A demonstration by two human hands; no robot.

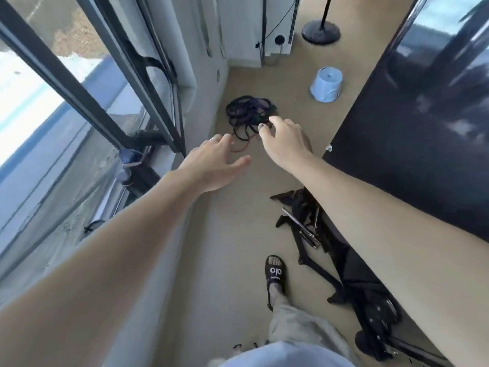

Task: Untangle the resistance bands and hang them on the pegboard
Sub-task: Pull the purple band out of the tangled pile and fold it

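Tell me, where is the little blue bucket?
The blue bucket lies tipped on the floor far ahead, right of the tangled bands, near a round black stand base.

Both arms stretched fwd & down. Left hand (211,161) palm down, fingers spread & relaxed, ring on one finger, holding nothing. Right hand (284,139) further fwd, fingers loosely bent downward, thumb tucked under, grip unclear.

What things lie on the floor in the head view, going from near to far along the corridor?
Black slide sandal → folded black stand parts → tangled resistance bands → upturned light blue bucket → round black stand base.
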